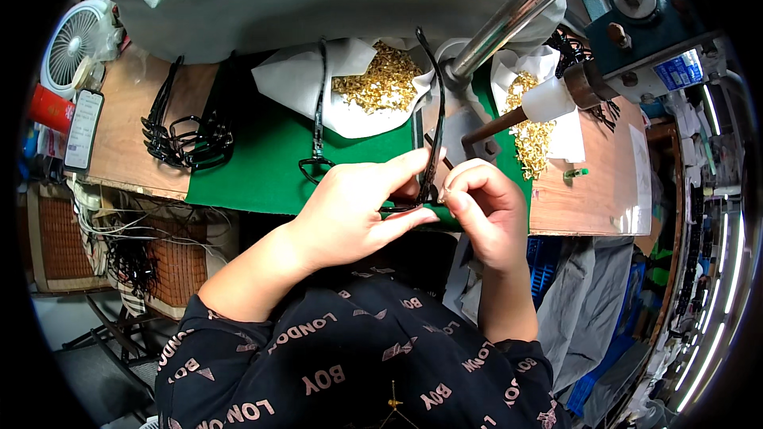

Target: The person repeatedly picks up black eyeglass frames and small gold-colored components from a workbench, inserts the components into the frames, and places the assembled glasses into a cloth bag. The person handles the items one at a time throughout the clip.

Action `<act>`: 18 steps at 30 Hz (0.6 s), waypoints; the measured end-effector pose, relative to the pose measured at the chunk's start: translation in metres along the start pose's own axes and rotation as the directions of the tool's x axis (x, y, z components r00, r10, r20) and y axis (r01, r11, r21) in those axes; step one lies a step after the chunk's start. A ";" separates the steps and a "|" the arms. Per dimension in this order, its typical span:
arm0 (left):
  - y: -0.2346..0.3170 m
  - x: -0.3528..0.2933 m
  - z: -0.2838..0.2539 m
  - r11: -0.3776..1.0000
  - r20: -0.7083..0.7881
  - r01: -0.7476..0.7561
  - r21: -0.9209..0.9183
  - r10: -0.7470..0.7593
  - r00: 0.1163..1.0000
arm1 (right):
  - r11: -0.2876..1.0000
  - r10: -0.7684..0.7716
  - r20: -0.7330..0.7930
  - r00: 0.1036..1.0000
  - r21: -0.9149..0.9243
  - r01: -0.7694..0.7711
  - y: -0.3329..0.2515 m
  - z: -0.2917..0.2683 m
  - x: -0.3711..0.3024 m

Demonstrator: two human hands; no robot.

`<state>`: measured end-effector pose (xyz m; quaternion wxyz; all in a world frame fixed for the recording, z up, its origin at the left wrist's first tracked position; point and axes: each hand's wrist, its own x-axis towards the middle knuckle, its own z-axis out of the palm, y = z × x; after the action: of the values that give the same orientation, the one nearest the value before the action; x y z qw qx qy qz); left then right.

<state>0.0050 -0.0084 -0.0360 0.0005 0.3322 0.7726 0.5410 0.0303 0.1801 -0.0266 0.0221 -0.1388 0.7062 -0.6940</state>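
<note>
My left hand (342, 210) is closed around a black eyeglass frame (439, 107), whose temple arm points up and away from me. The fingers and thumb grip it near the front edge of the bench. Close beside it, my right hand (494, 210) has thumb and forefinger pinched together at the frame. What lies between those fingertips is too small to name. Another pair of black glasses (318, 131) lies on the green mat (262, 163), just beyond my left hand. A heap of small gold-coloured metal parts (377, 79) sits on white paper past my hands.
A bench press with a steel column (509, 24) and a horizontal rod (497, 123) stands at the right. Beside it are more gold parts (532, 135) and a small green object (576, 173). Stacked black glasses (189, 143), a phone (84, 129) and a fan (73, 44) are left.
</note>
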 end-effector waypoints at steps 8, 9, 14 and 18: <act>-0.004 -0.002 0.002 0.998 0.085 -0.049 -0.031 0.051 0.995 | 0.993 0.104 0.075 0.992 0.052 -0.108 -0.002 0.004 -0.002; -0.005 -0.002 0.002 0.996 0.087 -0.087 0.010 0.086 0.992 | 0.998 0.051 0.080 0.996 -0.046 -0.047 -0.002 0.002 -0.001; 0.004 0.008 0.001 0.990 0.216 -0.100 -0.096 0.118 0.969 | 0.997 -0.037 0.195 0.980 -0.063 0.050 -0.011 -0.007 0.003; 0.024 0.026 0.014 0.903 0.143 -0.037 -0.428 0.108 0.984 | 0.998 -0.038 0.059 0.998 0.043 0.035 -0.031 -0.017 0.002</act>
<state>0.0019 0.0215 -0.0120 0.1156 0.3957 0.6213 0.6663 0.0294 0.1963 0.0045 0.0336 -0.1719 0.6877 -0.7046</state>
